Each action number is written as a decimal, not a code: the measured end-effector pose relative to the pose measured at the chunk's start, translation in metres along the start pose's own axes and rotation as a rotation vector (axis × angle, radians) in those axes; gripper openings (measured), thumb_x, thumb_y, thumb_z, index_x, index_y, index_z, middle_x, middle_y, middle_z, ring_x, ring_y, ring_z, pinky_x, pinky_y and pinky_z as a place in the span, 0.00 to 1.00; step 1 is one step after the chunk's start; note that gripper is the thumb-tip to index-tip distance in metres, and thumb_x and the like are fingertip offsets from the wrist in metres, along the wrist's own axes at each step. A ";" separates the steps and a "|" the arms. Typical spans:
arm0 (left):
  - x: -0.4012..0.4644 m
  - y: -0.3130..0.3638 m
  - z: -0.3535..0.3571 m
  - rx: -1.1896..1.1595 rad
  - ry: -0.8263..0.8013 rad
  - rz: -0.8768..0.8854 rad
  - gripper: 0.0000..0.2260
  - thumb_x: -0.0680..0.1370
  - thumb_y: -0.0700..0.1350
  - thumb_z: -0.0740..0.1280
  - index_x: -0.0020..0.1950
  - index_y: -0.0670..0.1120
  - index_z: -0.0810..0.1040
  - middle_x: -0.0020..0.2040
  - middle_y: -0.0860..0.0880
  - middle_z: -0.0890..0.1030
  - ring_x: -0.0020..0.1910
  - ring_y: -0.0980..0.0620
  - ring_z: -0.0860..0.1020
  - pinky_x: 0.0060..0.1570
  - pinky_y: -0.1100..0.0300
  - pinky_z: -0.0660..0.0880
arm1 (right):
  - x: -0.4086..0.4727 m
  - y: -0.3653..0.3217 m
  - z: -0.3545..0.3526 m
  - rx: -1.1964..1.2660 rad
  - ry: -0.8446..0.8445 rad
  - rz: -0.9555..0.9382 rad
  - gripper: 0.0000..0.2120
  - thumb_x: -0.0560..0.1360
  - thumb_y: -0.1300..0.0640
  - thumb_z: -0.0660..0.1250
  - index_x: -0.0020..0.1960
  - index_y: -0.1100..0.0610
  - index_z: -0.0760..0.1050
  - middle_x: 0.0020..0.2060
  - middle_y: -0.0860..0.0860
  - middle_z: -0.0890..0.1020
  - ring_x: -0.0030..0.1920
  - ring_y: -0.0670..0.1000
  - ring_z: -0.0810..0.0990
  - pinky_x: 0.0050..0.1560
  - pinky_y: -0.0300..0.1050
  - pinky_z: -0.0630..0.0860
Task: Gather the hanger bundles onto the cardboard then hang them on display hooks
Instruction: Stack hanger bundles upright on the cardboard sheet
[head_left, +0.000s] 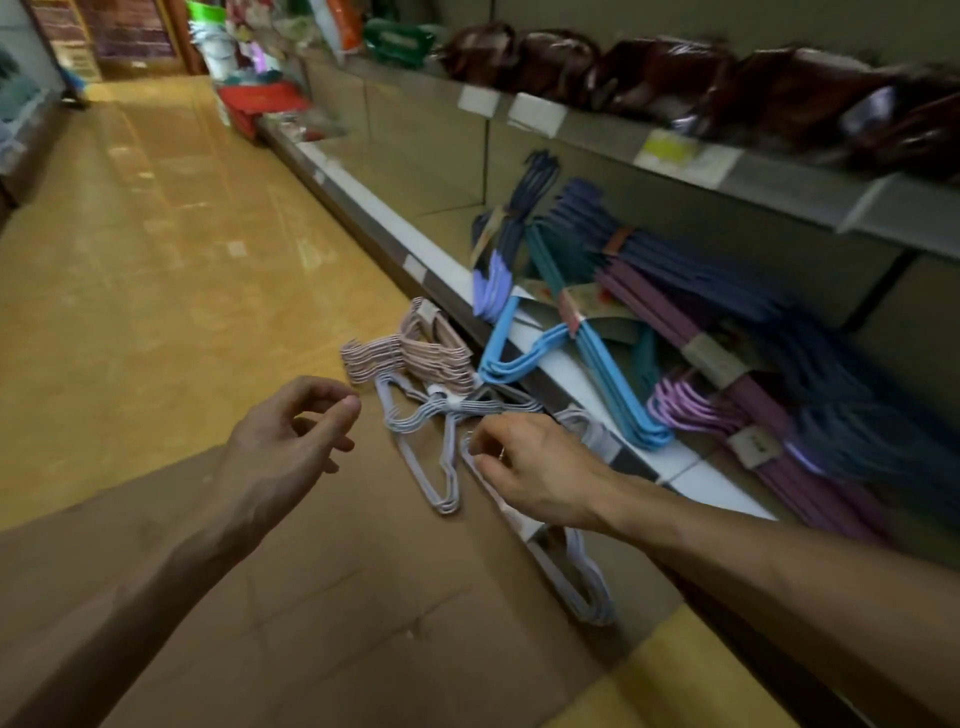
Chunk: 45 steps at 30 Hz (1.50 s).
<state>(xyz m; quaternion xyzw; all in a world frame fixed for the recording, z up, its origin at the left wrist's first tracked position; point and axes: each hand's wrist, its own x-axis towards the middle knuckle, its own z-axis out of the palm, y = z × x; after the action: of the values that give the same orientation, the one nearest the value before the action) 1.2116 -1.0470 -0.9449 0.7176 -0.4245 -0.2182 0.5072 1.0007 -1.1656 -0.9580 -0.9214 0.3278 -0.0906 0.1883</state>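
Our right hand (540, 467) pinches a pale grey hanger bundle (566, 566) on the cardboard (322, 613), our left hand (291, 436) hovers loosely curled and empty, and we fear tangled hooks may drag the neighbouring grey bundle (436, 447) along.

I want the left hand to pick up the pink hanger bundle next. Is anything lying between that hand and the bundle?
Nothing visible blocks it. The left hand hovers over the cardboard, fingers loosely curled and holding nothing, and the pink hanger bundle lies just beyond its fingertips. The grey hanger bundle sits off to the right.
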 end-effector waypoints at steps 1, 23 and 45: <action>0.002 0.004 0.011 -0.016 -0.019 0.009 0.03 0.79 0.49 0.68 0.51 0.52 0.80 0.49 0.48 0.81 0.41 0.51 0.83 0.38 0.54 0.80 | -0.005 0.008 -0.005 0.001 0.002 0.017 0.08 0.79 0.51 0.61 0.52 0.53 0.77 0.48 0.50 0.80 0.49 0.51 0.78 0.52 0.55 0.77; 0.039 0.105 0.133 -0.448 -0.213 0.076 0.05 0.80 0.44 0.68 0.55 0.49 0.81 0.46 0.49 0.85 0.42 0.48 0.84 0.36 0.58 0.79 | -0.003 0.169 -0.149 -0.381 0.369 0.533 0.21 0.78 0.52 0.66 0.70 0.55 0.69 0.66 0.58 0.73 0.64 0.61 0.73 0.61 0.52 0.73; 0.064 0.068 0.162 -0.606 -0.280 -0.002 0.07 0.79 0.41 0.67 0.56 0.48 0.81 0.46 0.47 0.85 0.40 0.47 0.83 0.37 0.55 0.78 | 0.078 0.229 -0.158 -0.482 0.184 0.663 0.22 0.76 0.48 0.68 0.64 0.57 0.67 0.56 0.59 0.79 0.52 0.62 0.80 0.52 0.54 0.78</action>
<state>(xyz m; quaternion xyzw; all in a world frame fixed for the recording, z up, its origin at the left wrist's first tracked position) 1.1000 -1.1966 -0.9389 0.4976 -0.4053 -0.4313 0.6341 0.8848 -1.4244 -0.9036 -0.7718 0.6338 -0.0276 -0.0435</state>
